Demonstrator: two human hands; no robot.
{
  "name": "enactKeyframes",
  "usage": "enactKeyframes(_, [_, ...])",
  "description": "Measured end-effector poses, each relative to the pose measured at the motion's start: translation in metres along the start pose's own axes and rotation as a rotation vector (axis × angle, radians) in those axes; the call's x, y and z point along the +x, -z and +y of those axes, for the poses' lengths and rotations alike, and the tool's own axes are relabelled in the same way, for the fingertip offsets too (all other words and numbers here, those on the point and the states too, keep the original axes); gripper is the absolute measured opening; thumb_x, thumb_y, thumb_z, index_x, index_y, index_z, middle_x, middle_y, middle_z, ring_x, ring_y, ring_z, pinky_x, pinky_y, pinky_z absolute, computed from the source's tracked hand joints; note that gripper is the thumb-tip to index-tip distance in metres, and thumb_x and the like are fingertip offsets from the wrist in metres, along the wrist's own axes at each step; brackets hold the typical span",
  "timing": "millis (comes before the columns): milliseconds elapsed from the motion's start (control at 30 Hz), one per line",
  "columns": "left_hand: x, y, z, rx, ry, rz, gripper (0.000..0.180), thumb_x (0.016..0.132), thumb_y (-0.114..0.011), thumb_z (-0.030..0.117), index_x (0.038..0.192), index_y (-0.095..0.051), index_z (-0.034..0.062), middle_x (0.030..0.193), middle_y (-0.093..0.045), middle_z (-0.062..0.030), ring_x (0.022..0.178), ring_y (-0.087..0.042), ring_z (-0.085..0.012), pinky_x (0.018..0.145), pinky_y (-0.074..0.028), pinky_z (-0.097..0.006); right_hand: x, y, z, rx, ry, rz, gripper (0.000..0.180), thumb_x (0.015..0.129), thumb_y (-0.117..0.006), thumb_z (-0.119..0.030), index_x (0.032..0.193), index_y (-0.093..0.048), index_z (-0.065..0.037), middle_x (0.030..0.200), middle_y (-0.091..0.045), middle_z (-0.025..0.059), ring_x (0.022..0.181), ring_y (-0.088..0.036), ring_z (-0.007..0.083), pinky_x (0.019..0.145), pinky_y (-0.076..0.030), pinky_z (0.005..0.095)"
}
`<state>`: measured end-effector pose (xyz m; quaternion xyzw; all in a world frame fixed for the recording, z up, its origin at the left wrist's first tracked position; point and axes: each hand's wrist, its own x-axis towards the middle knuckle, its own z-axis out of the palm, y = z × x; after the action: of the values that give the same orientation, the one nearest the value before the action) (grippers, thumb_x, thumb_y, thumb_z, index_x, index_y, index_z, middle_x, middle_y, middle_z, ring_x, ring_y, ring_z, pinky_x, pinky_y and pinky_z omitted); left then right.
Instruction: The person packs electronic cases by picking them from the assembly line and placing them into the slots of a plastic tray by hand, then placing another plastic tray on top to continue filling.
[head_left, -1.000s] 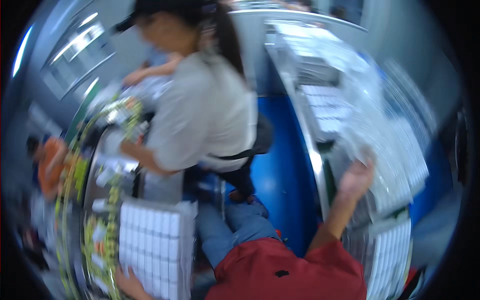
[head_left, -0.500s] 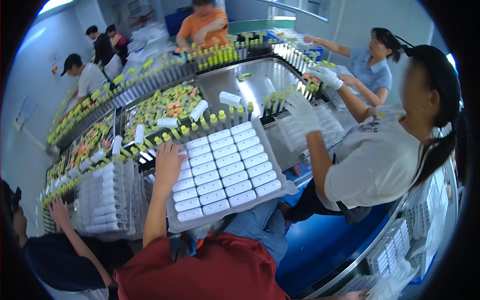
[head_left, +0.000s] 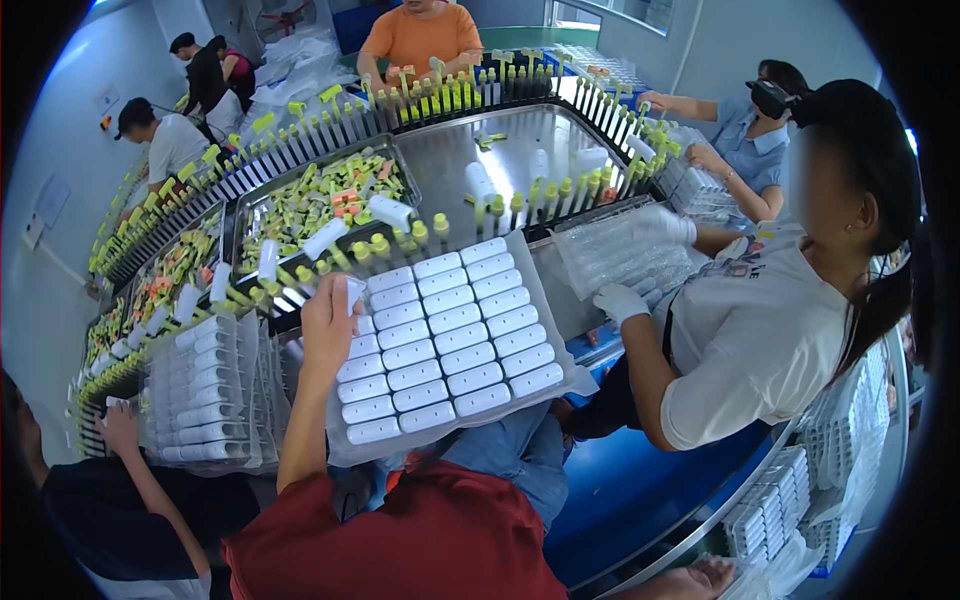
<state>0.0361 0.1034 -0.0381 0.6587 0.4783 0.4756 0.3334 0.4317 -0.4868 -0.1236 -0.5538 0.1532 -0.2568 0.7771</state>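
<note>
My left hand (head_left: 328,318) is closed on a white plastic casing (head_left: 355,292), held at the upper left corner of a clear plastic tray (head_left: 575,385). Rows of similar white, rounded casings (head_left: 463,330) fill this tray, which lies tilted in front of my red-sleeved body. Down at the lower right edge, my right hand (head_left: 703,578) is beside crumpled clear plastic (head_left: 775,575); its fingers look bent, but their grip does not show clearly. Beyond the tray stands a row of yellow-green-topped holders (head_left: 400,240), some with white casings on them.
Metal trays hold yellow-green and orange small parts (head_left: 330,195). Left of me, a co-worker's hand (head_left: 120,430) is near stacked clear trays (head_left: 205,395). To my right, a white-gloved co-worker (head_left: 760,330) handles clear trays (head_left: 620,250). More filled trays (head_left: 770,505) stand behind at lower right.
My left hand has lifted slightly and now shows a white casing in its fingers. My right hand has come further into view. The gloved co-worker's hands have dropped to the clear trays.
</note>
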Motion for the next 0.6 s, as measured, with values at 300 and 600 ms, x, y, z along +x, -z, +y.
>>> enactKeyframes(300, [0.013,-0.038,0.009,0.172,-0.119,-0.252,0.023,0.111,-0.061,0.024,0.117,-0.065,0.0022,0.073,-0.07,-0.0114,0.06,-0.066,-0.0251,0.058,-0.048,-0.039,-0.184,-0.081,0.158,-0.757,-0.031,-1.152,0.036,0.107,-0.068,-0.037,0.121,-0.072,-0.004,0.112,-0.072,0.015,0.1,-0.069,0.0245,0.083,-0.055,0.0398])
enactKeyframes(600, [0.019,-0.041,-0.03,-0.374,0.13,-0.274,0.03,0.117,-0.052,0.028,0.11,-0.065,0.0013,0.08,-0.066,-0.0055,0.059,-0.059,-0.0103,0.056,-0.05,-0.027,-0.24,-0.073,0.297,-1.929,0.076,-1.517,0.114,0.094,-0.065,-0.072,0.175,-0.014,-0.01,0.172,-0.03,0.0318,0.141,-0.055,0.0552,0.118,-0.042,0.0657])
